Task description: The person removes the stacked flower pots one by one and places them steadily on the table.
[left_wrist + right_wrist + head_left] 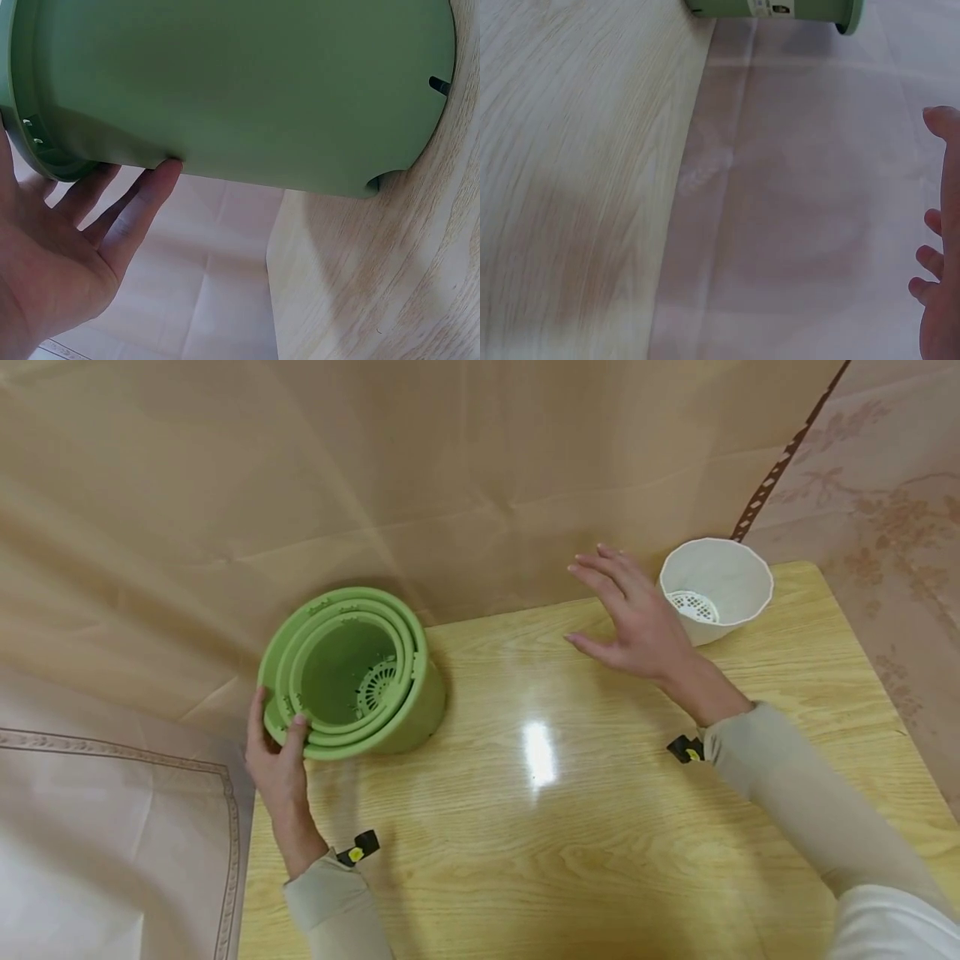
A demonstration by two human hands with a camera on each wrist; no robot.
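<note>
Several green plastic flowerpots (420, 714) stand nested one inside another at the left back of the table, the innermost showing a slotted bottom. My left hand (281, 777) holds their rim on the near left side, thumb over the edge. In the left wrist view, its fingers (139, 214) reach along the outer wall of the outermost pot (247, 97). Fingers spread and nothing held, my right hand (637, 618) hovers over the back of the table. Just right of it stands a white flowerpot (738, 581) with a perforated bottom.
The wood-grain table (525, 843) ends at the back against a hanging tan cloth (465, 485). Pale patterned cloth (900, 552) covers the right side, and more cloth (97, 827) lies beyond the left table edge.
</note>
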